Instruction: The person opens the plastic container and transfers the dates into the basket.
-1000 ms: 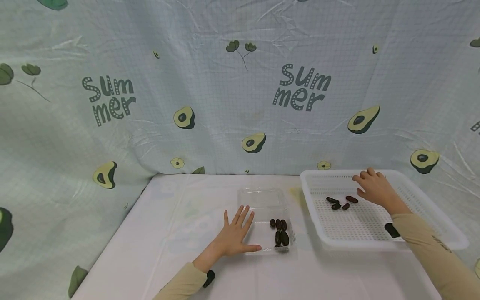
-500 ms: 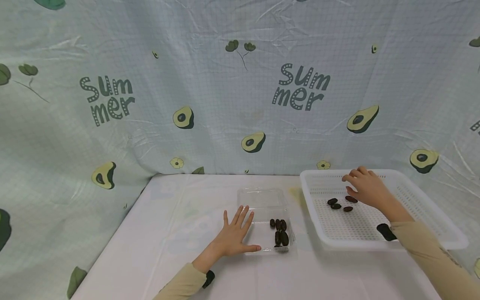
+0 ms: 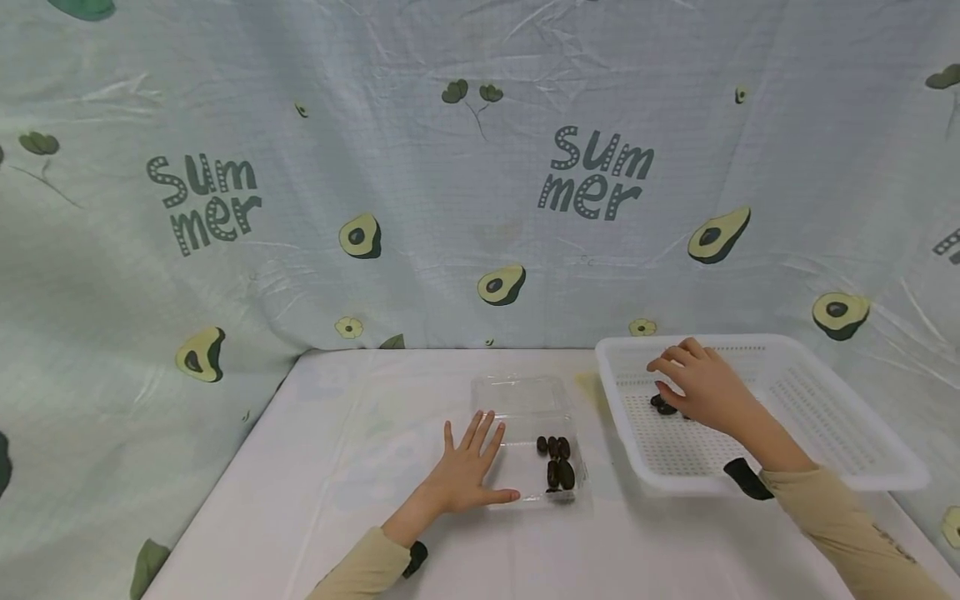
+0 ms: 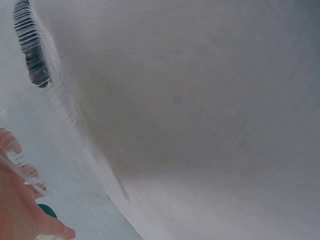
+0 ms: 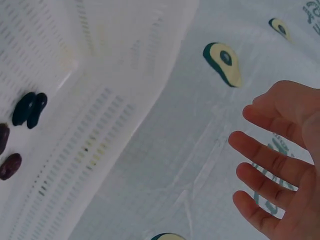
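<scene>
My left hand [image 3: 465, 477] lies with fingers spread over the left side of a clear plastic clamshell box [image 3: 525, 479], its lid folded back. Several dark oval fruits [image 3: 566, 475] are lined up along the box's right side. In the left wrist view my left hand [image 4: 22, 202] shows behind clear plastic. Over a white perforated basket [image 3: 624, 433] hangs my right hand [image 3: 705, 390], fingers loosely bent and holding nothing. Below it are black fruits [image 5: 24, 110] and reddish-brown ones [image 5: 10, 166], partly hidden by the hand in the head view.
The white-covered table [image 3: 360, 442] reaches back to a hanging sheet [image 3: 427, 167] printed with avocados and lettering. The basket's raised rim stands right of the clamshell box, with a strip of table between them.
My right hand has moved left and lower across the basket, now over the fruits. The fruits there shifted slightly early on. My left hand stays on the box.
</scene>
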Demonstrator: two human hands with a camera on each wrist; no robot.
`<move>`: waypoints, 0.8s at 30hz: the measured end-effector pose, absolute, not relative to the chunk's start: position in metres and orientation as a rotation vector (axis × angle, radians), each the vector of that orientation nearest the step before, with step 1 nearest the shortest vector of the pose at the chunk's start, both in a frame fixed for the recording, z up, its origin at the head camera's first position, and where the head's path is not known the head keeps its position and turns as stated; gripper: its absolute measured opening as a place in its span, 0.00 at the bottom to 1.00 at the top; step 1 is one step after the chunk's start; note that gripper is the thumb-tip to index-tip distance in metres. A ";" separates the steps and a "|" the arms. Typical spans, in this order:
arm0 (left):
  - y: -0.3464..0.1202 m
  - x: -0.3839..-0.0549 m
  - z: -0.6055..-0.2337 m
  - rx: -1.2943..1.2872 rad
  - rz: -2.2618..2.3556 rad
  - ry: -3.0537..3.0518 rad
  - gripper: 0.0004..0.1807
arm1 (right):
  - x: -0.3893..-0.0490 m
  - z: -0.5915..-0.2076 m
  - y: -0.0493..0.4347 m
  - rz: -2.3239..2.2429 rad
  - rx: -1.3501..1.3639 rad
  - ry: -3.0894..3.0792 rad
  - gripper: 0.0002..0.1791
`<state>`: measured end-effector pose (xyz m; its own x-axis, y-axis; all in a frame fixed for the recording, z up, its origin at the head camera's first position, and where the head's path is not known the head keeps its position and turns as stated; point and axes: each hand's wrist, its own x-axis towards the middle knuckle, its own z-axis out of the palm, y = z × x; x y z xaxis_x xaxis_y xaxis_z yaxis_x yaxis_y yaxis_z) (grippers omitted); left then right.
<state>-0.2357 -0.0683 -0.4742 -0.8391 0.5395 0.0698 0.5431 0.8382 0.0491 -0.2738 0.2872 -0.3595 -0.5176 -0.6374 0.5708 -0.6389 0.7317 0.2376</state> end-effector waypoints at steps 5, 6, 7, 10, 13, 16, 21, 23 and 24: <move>-0.069 -0.237 -0.475 -0.880 -0.101 -2.959 0.54 | -0.268 -0.367 0.270 0.059 0.996 -2.236 0.20; -0.069 -0.237 -0.475 -0.882 -0.104 -2.961 0.54 | -0.267 -0.369 0.266 0.059 0.997 -2.233 0.24; -0.069 -0.237 -0.475 -0.883 -0.105 -2.961 0.54 | -0.265 -0.370 0.262 0.060 0.996 -2.233 0.24; -0.069 -0.237 -0.474 -0.883 -0.102 -2.961 0.54 | -0.259 -0.373 0.249 0.038 0.976 -2.242 0.11; -0.069 -0.237 -0.475 -0.887 -0.109 -2.953 0.54 | -0.254 -0.375 0.234 0.011 0.959 -2.234 0.17; -0.069 -0.237 -0.476 -0.888 -0.113 -2.954 0.54 | -0.248 -0.378 0.220 -0.016 0.953 -2.210 0.20; -0.070 -0.237 -0.475 -0.880 -0.108 -2.960 0.54 | -0.241 -0.389 0.198 -0.039 0.976 -2.208 0.20; -0.070 -0.237 -0.475 -0.877 -0.108 -2.962 0.54 | -0.239 -0.394 0.190 -0.057 0.988 -2.225 0.20; -0.069 -0.237 -0.475 -0.878 -0.111 -2.963 0.54 | -0.238 -0.397 0.186 -0.065 0.994 -2.238 0.20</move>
<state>-0.2366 -0.0695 -0.4750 -0.8376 0.5420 0.0680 0.5456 0.8363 0.0548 -0.2383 0.1864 -0.3972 -0.4783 -0.6734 0.5637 -0.6393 0.7070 0.3022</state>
